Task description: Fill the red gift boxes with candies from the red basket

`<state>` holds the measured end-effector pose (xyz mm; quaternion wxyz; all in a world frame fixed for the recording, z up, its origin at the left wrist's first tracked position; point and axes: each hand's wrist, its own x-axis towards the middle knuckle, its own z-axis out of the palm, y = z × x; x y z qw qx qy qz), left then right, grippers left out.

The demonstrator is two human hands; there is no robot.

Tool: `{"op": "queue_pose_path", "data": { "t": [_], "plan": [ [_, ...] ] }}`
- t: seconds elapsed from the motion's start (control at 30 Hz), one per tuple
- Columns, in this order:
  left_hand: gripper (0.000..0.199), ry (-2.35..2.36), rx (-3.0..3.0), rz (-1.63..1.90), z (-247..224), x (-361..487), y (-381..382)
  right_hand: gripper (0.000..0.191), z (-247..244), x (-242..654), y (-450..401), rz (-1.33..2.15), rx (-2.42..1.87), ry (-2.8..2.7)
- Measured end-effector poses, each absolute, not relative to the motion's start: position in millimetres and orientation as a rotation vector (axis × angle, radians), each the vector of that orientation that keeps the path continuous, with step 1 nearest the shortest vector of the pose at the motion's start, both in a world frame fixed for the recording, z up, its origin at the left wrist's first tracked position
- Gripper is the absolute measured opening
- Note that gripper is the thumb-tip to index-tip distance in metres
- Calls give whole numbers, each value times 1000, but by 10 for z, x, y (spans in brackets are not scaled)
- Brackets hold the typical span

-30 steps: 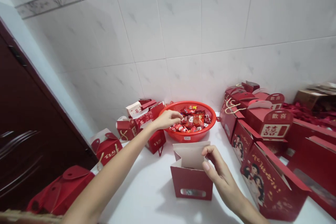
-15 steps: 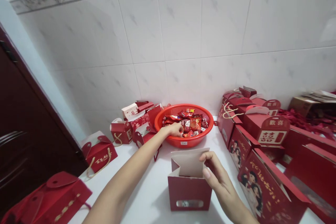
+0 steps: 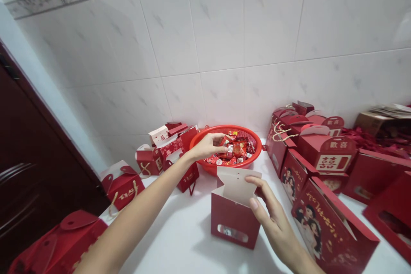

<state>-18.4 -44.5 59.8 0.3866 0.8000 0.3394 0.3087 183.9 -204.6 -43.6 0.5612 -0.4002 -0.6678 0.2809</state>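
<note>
Red-wrapped candies (image 3: 238,150) lie beneath the left hand (image 3: 208,146), its arm (image 3: 150,205) stretched forward.

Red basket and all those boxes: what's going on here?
A person's left hand is at small shiny wrapped packets in a round red plastic basket; whether it grips one is unclear. The right hand is at the right edge of an open-topped dark-red cardboard box on a white tabletop. Something shows through its front window. More red cardboard boxes stand on both sides.
</note>
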Motion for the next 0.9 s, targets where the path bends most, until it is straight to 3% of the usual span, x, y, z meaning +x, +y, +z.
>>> {"op": "queue_pose_path", "data": {
  "t": [0.17, 0.43, 0.6, 0.8, 0.9],
  "plan": [
    [37, 751, 2031, 792, 906, -130, -889, 37, -381, 1854, -2041, 621, -1012, -1534],
    [42, 735, 2363, 405, 1094, -121, -1316, 36, -363, 1864, -2039, 629, -1009, -1541],
    [34, 778, 2485, 521, 1053, -173, -1355, 36, -373, 1869, -2018, 632, -1020, -1530],
    [72, 848, 2536, 549, 891, -239, -1334, 34, -377, 1901, -1972, 583, -1005, -1502],
    [70, 844, 2454, 542, 743, -234, -1320, 31, -384, 1901, -1958, 571, -964, -1527]
  ]
}}
